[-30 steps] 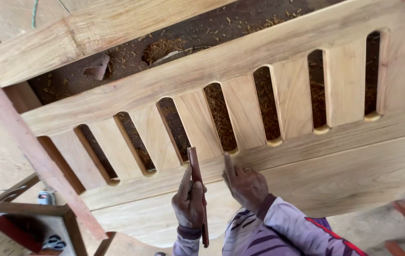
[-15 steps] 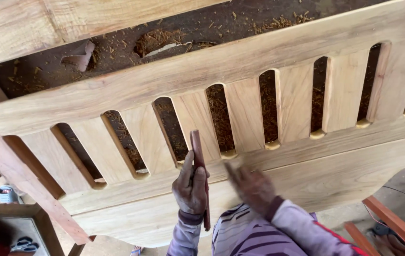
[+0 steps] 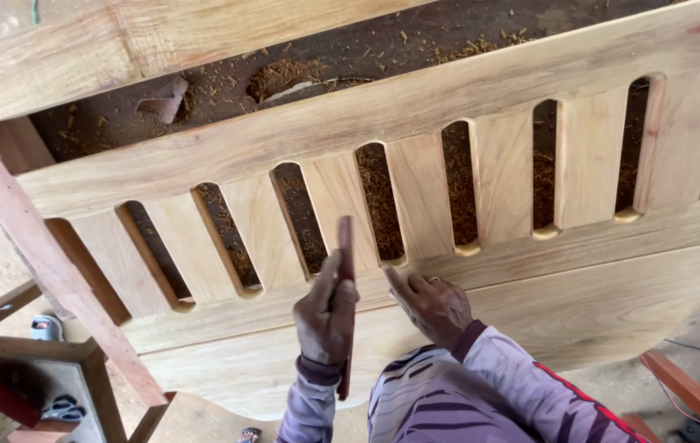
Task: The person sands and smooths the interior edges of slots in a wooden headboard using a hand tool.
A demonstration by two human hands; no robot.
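One reddish stick (image 3: 346, 287) — upright, tip up, in left hand (image 3: 325, 316).

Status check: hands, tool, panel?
Left hand grips thin reddish stick, upright. Right hand flat on slatted wooden panel, fingers spread. Nothing between them.

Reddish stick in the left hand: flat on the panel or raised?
Raised. The left hand grips the stick mid-length, its top end over a slat; contact cannot tell.

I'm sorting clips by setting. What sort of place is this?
Most likely a woodworking or furniture shop. A large slatted wooden panel of bare timber fills the view, wood shavings litter the dirt floor beneath it, and the left hand holds a thin reddish wooden strip against the panel.
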